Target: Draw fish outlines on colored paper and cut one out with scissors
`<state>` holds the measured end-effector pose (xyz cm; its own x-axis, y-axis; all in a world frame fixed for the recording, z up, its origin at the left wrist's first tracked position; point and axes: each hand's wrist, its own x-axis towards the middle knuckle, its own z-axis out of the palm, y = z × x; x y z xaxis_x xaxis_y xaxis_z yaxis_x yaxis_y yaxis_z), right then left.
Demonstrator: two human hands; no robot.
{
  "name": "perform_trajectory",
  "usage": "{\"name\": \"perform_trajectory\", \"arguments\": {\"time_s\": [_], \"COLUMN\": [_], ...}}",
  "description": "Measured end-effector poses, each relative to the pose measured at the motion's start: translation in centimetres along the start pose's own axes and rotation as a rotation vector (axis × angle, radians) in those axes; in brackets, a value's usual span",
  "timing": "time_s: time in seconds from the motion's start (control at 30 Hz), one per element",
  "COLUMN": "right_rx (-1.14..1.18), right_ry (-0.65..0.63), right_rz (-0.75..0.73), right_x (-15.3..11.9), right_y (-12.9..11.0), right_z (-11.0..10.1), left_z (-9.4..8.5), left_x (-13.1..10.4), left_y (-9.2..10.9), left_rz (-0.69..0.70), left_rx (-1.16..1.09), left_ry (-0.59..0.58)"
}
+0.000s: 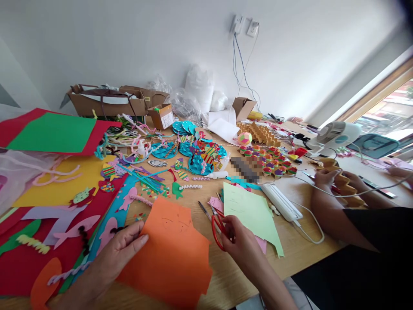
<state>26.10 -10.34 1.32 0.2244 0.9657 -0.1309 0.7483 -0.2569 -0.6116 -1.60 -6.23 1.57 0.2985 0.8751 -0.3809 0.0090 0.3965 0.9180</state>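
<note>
My left hand (121,254) pinches the left edge of an orange sheet of paper (171,254) between thumb and fingers. Faint pencil lines show near the top of the sheet, and its right edge is cut unevenly. My right hand (240,243) is closed around the red handles of a pair of scissors (218,228), just right of the orange sheet. The scissors point away from me; whether the blades are apart is hard to make out. Beside them lies a light green sheet (248,215) with faint drawn lines. Under it shows some pink paper (261,244).
A co-worker's hands (325,183) hold a brown egg-carton piece (351,187) at the right. A white power strip (280,202) and its cable lie between us. Coloured sheets (19,254) and paper fish cover the left. Painted egg cartons (271,159), boxes (106,103) and a fan (335,135) stand farther back.
</note>
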Motion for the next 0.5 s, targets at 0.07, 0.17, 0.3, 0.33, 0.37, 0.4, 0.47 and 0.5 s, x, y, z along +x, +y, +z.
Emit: {"name": "perform_trajectory", "arguments": {"time_s": [0.07,0.17,0.3,0.33,0.37,0.4,0.47,0.5], "right_rx": [0.272,0.631,0.762,0.765,0.779,0.807,0.895,0.940], "right_ry": [-0.032,-0.209,-0.263,-0.249,-0.247,-0.260,-0.312,-0.335], "right_rz": [0.026,0.069,0.022,0.009,0.000,-0.002,0.010,0.024], "right_x": [-0.1,0.1,0.6,0.7,0.8,0.8,0.8,0.7], "right_y": [0.0,-0.2,-1.3,-1.6,-2.0,-2.2,-2.6,-2.8], "right_z": [-0.5,-0.3,1.1,1.5,1.9,2.1,2.5,2.5], "left_z": [-0.3,-0.9,-1.4,-1.5,-1.5,-1.5,-1.4,-1.3], "left_x": [0.0,0.1,0.2,0.1,0.1,0.1,0.1,0.1], "left_y": [-0.1,-0.5,-0.6,-0.5,-0.5,-0.4,-0.4,-0.3], "left_rz": [0.033,0.057,0.064,0.074,0.083,0.088,0.094,0.094], "left_rx": [0.007,0.043,-0.015,-0.041,-0.063,-0.079,-0.076,-0.056], "left_ry": [0.086,0.105,-0.035,-0.071,-0.100,-0.117,-0.111,-0.097]}}
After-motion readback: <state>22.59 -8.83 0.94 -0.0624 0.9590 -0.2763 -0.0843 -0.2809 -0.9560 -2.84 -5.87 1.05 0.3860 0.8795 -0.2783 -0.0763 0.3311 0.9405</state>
